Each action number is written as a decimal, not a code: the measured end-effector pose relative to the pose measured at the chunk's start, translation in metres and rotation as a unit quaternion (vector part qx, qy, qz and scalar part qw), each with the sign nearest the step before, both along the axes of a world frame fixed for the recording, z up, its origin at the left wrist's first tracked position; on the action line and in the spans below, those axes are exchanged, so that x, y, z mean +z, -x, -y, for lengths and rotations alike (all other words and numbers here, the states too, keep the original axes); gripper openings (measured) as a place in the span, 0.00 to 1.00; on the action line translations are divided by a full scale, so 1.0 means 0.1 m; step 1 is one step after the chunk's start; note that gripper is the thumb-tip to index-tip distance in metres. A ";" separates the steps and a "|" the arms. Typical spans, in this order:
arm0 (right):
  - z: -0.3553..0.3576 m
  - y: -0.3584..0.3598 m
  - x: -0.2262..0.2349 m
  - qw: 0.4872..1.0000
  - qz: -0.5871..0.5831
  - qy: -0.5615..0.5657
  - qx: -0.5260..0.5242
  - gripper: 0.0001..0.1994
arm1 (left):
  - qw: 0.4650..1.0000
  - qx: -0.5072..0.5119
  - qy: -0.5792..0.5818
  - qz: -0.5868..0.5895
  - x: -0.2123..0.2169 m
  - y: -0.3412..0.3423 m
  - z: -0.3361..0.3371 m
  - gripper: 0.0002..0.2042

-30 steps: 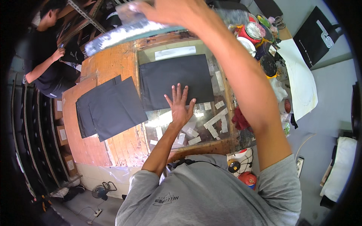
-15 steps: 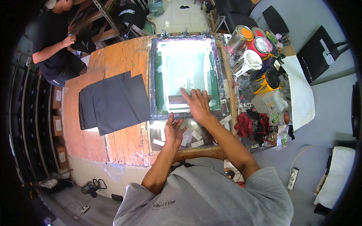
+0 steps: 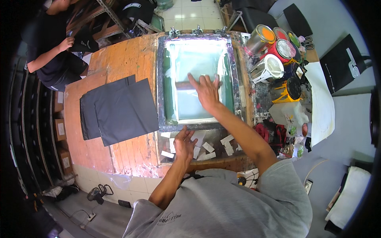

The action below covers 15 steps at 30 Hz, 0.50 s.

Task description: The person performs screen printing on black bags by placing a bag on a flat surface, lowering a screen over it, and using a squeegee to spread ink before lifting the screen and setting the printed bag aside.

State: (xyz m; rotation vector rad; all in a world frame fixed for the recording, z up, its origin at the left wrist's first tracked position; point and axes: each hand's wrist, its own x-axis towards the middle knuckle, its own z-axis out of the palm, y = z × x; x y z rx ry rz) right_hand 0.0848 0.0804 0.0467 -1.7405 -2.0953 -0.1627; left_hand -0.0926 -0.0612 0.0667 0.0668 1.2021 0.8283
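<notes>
A screen-printing frame [image 3: 161,85] with a dark, ink-stained rim lies on the wooden table, its pale green mesh glaring with light. Across the mesh rests a squeegee [image 3: 183,85] with a brown handle. My right hand [image 3: 207,94] grips it from above, the index finger stretched forward and the other fingers over the handle. At the frame's near rim is my left hand [image 3: 184,144], fingertips touching the edge and fingers apart. Black flat fabric pieces [image 3: 125,111], overlapping in a stack, lie left of the frame.
Hinge clamps [image 3: 197,31] hold the frame's far side. Ink cans [image 3: 260,39] and a white tub [image 3: 270,68] crowd the right side. Bits of white tape [image 3: 208,147] dot the near board. Another person [image 3: 53,47] stands at the far left beside shelves [image 3: 33,127].
My right hand has pushed the squeegee away from me, from near the front of the mesh toward its middle. My left hand stays at the near rim. The view has shifted slightly.
</notes>
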 end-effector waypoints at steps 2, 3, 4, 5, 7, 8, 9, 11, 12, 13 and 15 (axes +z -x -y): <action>-0.41 -0.10 -0.03 0.999 0.020 0.027 -0.017 0.35 | 1.000 0.007 0.004 -0.006 -0.02 0.01 0.01 0.36; -0.62 -0.15 -0.04 1.000 0.021 0.011 -0.021 0.34 | 1.000 0.008 0.003 -0.009 -0.03 0.01 0.01 0.36; -0.81 -0.19 -0.05 0.999 0.024 0.001 -0.023 0.33 | 1.000 0.016 0.012 -0.013 -0.03 0.01 0.02 0.35; -0.97 -0.24 -0.05 1.000 0.023 -0.009 -0.019 0.33 | 1.000 0.012 0.003 -0.015 -0.04 0.02 0.02 0.34; -1.19 -0.32 -0.03 0.999 0.032 0.017 -0.021 0.32 | 1.000 0.017 0.002 -0.017 -0.05 0.02 0.03 0.33; -1.28 -0.35 -0.01 0.999 0.033 0.036 -0.018 0.32 | 1.000 0.021 0.004 -0.015 -0.06 0.03 0.03 0.31; -1.35 -0.39 0.01 0.997 0.035 0.074 -0.007 0.31 | 1.000 0.024 0.006 -0.013 -0.06 0.03 0.03 0.30; -1.45 -0.42 0.07 0.997 0.022 0.072 -0.016 0.31 | 0.999 0.044 0.018 -0.002 -0.07 0.05 0.03 0.25; -1.48 -0.42 0.09 0.996 0.020 0.079 -0.025 0.31 | 0.999 0.044 0.011 0.004 -0.08 0.06 0.02 0.24; -1.50 -0.40 0.11 0.997 0.020 0.059 -0.039 0.31 | 0.999 0.044 0.011 0.013 -0.08 0.07 0.03 0.24; -1.48 -0.34 0.13 0.997 0.048 0.047 -0.033 0.32 | 0.999 0.042 0.009 0.017 -0.08 0.09 0.03 0.24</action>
